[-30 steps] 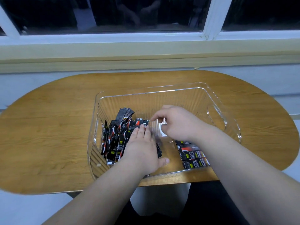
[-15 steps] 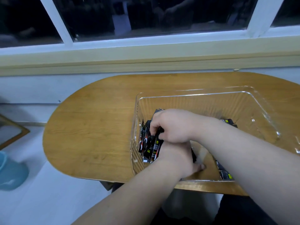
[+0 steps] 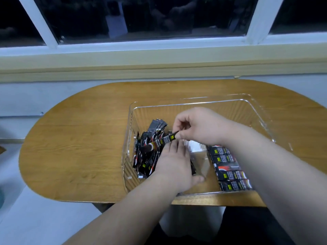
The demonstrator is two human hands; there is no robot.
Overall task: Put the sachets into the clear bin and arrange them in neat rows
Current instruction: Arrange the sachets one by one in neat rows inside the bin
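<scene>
- Pinched by one end between the thumb and forefinger of the right hand, a single sachet is held slanting, with its free end over the bundle by the left wall of the clear bin.
- Straight fingers of the left hand are laid flat against the right side of the standing bundle, so that the bundle is kept pressed towards the left wall; nothing is gripped by this hand.
- A flat row of sachets is seen along the bin floor towards its near right corner, partly hidden by the right forearm.
- The bin is set at the near edge of the table, right of its middle.
- The step in hand is judged to be the insertion of one sachet into the upright bundle, which looks uneven at its tops.
- For the next move, the sachet would need to be turned upright, slid down beside its neighbours, and let go only once it is seated.
- Support from the left hand should be kept, since the bundle is likely to fan out or topple if released.
- Loose sachets outside the bin cannot be seen.
</scene>
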